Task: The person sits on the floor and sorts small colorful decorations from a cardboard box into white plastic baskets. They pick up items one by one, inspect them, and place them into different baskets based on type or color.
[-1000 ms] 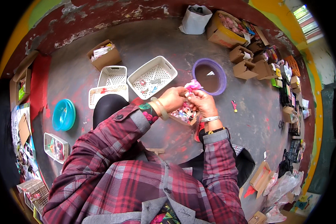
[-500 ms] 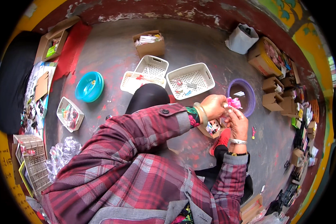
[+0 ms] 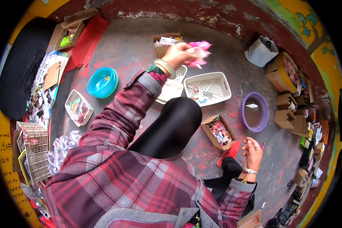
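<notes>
Pink bow, ribboned and frilly, sits bunched in the person's left hand, whose fingers are closed around it; the arm is stretched far forward, holding the bow above a white slotted tray and just in front of a small cardboard box of packets. The right hand hangs low beside the knee, palm up and fingers loosely curled, holding nothing that I can make out. It rests close to an open cardboard box crammed with small colourful hair trinkets, which lies within easy reach of the seated person, probably so pieces can be picked without leaning. A white perforated basket with a few clips in it stands further out, and a purple bowl sits to its right (empty, as far as I can see). Off to the left lie a blue bowl and a small white basket of bits, kept apart, seemingly as separate sorts. More boxes line the wall.
</notes>
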`<state>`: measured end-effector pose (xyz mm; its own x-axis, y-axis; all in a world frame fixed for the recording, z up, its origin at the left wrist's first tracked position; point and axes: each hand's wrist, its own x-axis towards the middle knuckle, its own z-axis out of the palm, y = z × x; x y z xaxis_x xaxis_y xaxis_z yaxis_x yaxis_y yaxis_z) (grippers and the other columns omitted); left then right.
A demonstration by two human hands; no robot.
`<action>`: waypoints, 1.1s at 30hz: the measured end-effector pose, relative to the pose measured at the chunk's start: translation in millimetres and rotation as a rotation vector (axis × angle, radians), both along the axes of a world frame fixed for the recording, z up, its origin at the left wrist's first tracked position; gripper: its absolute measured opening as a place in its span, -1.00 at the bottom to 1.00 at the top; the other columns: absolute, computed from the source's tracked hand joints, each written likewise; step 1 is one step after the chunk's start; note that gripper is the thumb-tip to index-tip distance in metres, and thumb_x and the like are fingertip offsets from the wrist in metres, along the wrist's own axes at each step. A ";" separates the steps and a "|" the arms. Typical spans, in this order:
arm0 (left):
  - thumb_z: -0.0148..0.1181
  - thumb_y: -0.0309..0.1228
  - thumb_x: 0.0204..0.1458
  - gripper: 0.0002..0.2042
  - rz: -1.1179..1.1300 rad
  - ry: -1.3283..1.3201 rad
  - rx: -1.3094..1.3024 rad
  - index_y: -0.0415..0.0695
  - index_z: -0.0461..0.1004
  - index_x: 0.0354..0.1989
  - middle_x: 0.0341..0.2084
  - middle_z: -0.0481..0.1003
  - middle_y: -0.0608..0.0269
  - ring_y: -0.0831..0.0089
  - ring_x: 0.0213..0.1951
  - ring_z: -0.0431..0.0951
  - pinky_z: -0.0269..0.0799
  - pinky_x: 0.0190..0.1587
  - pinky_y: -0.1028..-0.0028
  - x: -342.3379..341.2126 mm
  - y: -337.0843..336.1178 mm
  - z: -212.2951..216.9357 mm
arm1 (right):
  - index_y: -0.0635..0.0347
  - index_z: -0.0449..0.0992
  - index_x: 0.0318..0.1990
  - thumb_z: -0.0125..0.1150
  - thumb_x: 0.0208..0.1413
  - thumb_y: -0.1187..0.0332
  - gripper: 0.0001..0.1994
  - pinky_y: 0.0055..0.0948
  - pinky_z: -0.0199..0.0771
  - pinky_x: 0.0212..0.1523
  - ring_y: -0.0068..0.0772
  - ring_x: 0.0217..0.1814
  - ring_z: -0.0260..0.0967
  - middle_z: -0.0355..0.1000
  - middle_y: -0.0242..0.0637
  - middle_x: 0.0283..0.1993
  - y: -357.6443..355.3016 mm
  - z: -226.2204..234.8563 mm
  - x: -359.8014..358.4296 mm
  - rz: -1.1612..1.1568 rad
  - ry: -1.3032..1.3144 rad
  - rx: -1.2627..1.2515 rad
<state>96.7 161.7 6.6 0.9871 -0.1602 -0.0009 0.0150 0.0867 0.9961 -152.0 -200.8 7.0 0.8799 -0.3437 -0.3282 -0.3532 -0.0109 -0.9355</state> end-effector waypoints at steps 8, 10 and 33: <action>0.17 -0.57 -0.11 -0.89 0.149 0.498 0.421 -0.22 0.43 -0.37 -0.50 0.47 0.24 0.55 -0.51 0.46 0.47 -0.47 0.60 62.3 113.5 -191.9 | 0.32 0.45 -0.19 0.07 0.07 0.37 -0.78 -0.75 0.24 -0.65 -0.67 -0.54 0.33 0.46 -0.27 -0.34 15.4 -14.2 17.6 0.127 0.099 -0.062; 0.17 -0.56 -0.12 -0.91 0.171 0.578 0.333 -0.21 0.44 -0.40 -0.53 0.46 0.26 0.54 -0.52 0.46 0.46 -0.48 0.61 65.9 99.4 -194.9 | 0.32 0.45 -0.19 0.06 0.07 0.38 -0.79 -0.75 0.24 -0.65 -0.67 -0.54 0.33 0.46 -0.27 -0.35 14.9 -13.4 19.1 0.119 0.125 -0.079; 0.13 -0.36 -0.14 -0.75 0.552 0.454 0.867 -0.01 0.49 -0.22 -0.31 0.50 0.05 0.17 -0.14 0.45 0.28 -0.01 0.27 -1.9 108.9 -333.8 | 0.29 0.49 -0.23 0.05 0.07 0.46 -0.84 -0.74 0.21 -0.64 -0.68 -0.55 0.33 0.47 -0.33 -0.39 39.0 -25.6 43.6 0.238 0.254 -0.090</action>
<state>94.7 270.6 -327.1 0.8023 0.5283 -0.2778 0.5660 -0.5256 0.6352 -108.4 -161.8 -18.6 0.8328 -0.1764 -0.5247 -0.5522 -0.1991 -0.8096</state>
